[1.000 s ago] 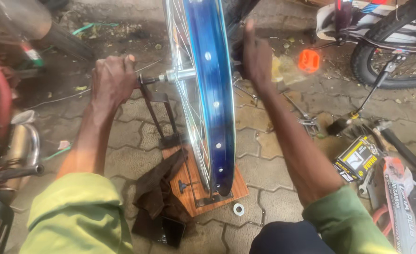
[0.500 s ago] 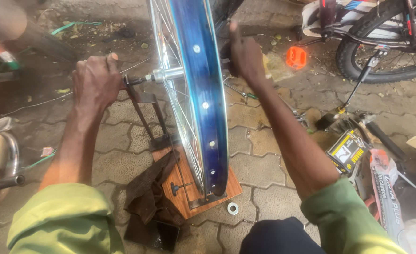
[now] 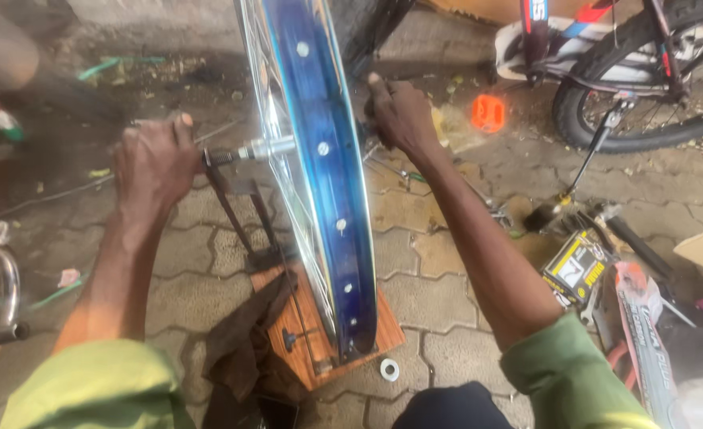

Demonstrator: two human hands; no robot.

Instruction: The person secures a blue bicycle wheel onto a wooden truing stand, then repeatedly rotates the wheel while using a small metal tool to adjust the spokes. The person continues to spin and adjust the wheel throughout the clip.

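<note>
left hand (image 3: 154,163) grips the axle (image 3: 252,150) beside the blue wheel rim (image 3: 319,175) (upright on a wooden stand (image 3: 304,334)); right hand (image 3: 399,115) clasps the rim's far side.

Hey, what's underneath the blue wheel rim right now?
The blue wheel rim stands above a wooden base on the paving, a dark rag draped beside it. The rim's lower edge hides the board directly beneath it.
</note>
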